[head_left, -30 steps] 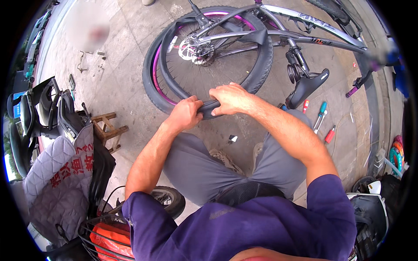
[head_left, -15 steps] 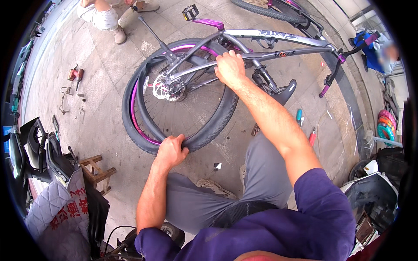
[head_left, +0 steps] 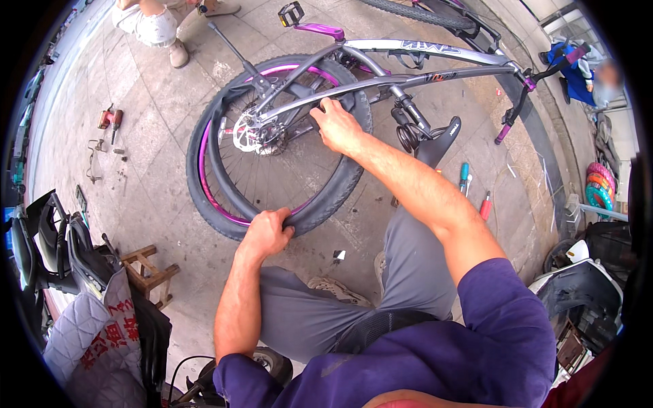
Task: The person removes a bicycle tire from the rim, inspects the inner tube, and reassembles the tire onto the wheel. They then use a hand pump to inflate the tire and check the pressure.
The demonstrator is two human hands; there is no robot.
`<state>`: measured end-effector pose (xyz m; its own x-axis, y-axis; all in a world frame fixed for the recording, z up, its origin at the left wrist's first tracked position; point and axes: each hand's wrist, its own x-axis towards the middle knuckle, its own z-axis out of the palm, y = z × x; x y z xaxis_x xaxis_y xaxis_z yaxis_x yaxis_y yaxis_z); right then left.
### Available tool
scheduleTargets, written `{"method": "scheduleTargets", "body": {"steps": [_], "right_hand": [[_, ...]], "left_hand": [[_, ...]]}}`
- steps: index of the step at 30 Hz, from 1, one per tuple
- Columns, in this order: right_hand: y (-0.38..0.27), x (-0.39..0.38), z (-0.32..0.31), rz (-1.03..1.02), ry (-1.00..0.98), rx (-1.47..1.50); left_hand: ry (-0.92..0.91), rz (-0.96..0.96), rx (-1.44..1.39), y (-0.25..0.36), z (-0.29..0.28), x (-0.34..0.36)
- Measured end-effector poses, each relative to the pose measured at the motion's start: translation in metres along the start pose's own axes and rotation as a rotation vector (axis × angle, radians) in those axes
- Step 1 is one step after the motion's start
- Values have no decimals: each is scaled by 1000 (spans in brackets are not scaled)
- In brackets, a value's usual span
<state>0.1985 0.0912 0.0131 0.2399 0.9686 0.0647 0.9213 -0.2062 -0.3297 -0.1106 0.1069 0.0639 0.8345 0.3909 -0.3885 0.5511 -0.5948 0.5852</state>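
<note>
A bicycle lies on its side on the paving, with a grey frame (head_left: 459,73), black saddle (head_left: 442,136) and white brake disc (head_left: 243,139). Its rear wheel has a black tyre (head_left: 195,173) and purple rim; a loose-looking black rubber hoop (head_left: 238,200) runs inside the rim. My left hand (head_left: 269,233) is closed on the tyre's near side. My right hand (head_left: 335,127) is at the wheel's far right side, just below the frame tube, fingers curled; what they grip is hidden.
A wooden stool (head_left: 153,275) and scooter (head_left: 71,245) are on the left. Screwdrivers (head_left: 464,175) lie right, a red drill (head_left: 111,119) left. Another person's legs (head_left: 153,27) are upper left; a person in blue (head_left: 575,75) is at the right edge, near coloured rings (head_left: 600,187).
A second ago both hands were together on the tyre's near side. The right hand went up to the frame, then slightly down and left below it. The left stayed on the tyre. The view shifted.
</note>
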Motion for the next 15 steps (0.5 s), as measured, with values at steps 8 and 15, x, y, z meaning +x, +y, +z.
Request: {"method": "scheduleTargets", "body": {"steps": [8,15], "right_hand": [[8,8,-1,96,26,-371],[-27,-28,-8,-179,-93,-196]], "left_hand": [[-4,29,-12,6,-2,5],[39,57,-269,-3,17,9]]}}
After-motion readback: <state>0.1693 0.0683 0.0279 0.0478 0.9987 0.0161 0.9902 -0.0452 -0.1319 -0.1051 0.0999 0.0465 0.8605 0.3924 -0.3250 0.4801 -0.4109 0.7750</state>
